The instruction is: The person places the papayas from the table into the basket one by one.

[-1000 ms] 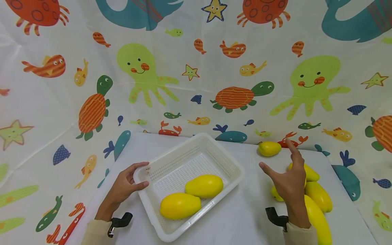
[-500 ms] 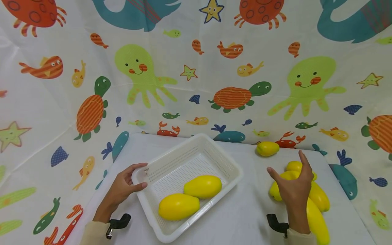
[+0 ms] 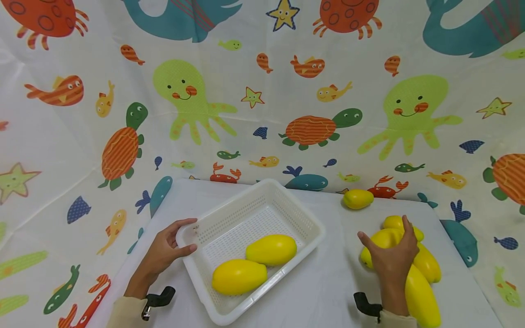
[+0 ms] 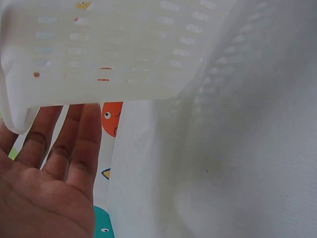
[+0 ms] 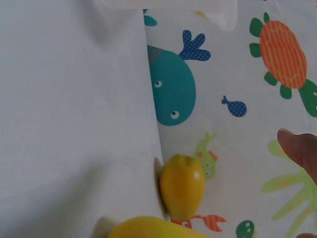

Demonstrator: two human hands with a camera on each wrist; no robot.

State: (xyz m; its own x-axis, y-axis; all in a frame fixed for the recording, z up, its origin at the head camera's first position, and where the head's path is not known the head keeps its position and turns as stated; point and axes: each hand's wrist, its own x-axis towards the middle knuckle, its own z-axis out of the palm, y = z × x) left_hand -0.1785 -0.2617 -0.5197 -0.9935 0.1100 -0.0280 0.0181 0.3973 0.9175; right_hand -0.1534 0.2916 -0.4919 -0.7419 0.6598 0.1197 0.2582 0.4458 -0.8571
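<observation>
A white perforated plastic basket (image 3: 234, 215) stands slantwise in mid-table. My left hand (image 3: 162, 253) grips its left corner, thumb and forefinger at the rim; the left wrist view shows other fingers (image 4: 84, 144) against the outside wall. Two yellow papaya-shaped fruits, one in front (image 3: 239, 277) and one behind (image 3: 271, 249), lie inside. At right my right hand (image 3: 394, 262) is spread over a pile of similar fruits, holding nothing. Its thumb and forefinger stand either side of one rounded yellow fruit (image 3: 384, 238) in the head view, and the hand hides part of the pile.
A lone small yellow fruit (image 3: 358, 199) lies at the table's back edge, against the printed sea-animal cloth (image 3: 246, 114). Beside the right hand lie a long yellow fruit (image 3: 422, 296) and a shorter one (image 3: 428, 264). White cloth (image 3: 324, 291) covers the table.
My right hand has moved from near the lone fruit at the back to over the pile, and lowered towards it. The left hand and the basket keep their places.
</observation>
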